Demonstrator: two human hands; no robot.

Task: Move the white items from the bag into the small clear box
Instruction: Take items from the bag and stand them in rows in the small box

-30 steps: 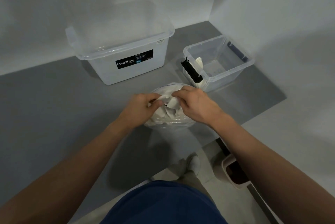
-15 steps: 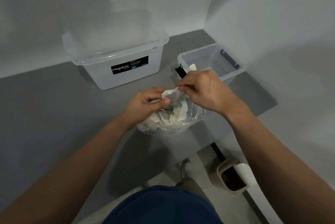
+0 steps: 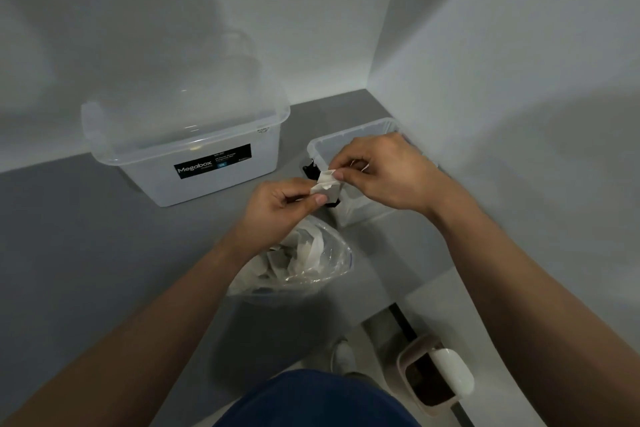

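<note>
A clear plastic bag (image 3: pixel 304 264) full of several white items sits on the grey table in front of me. Above it, both hands pinch one white item (image 3: pixel 325 182): my left hand (image 3: pixel 277 208) holds its lower left end, my right hand (image 3: pixel 384 170) its upper right end. The item hangs just in front of the small clear box (image 3: pixel 320 146), which stands at the right by the wall. My right hand covers most of the box's inside.
A large clear box (image 3: pixel 187 153) with a black Megabox label stands at the back left against the wall. The grey table (image 3: pixel 86 236) ends near me. On the floor below right stands a small bin (image 3: pixel 433 381).
Both hands have lifted out of the bag and moved up and right toward the small box, carrying one white item between them. The view has tilted upward.
</note>
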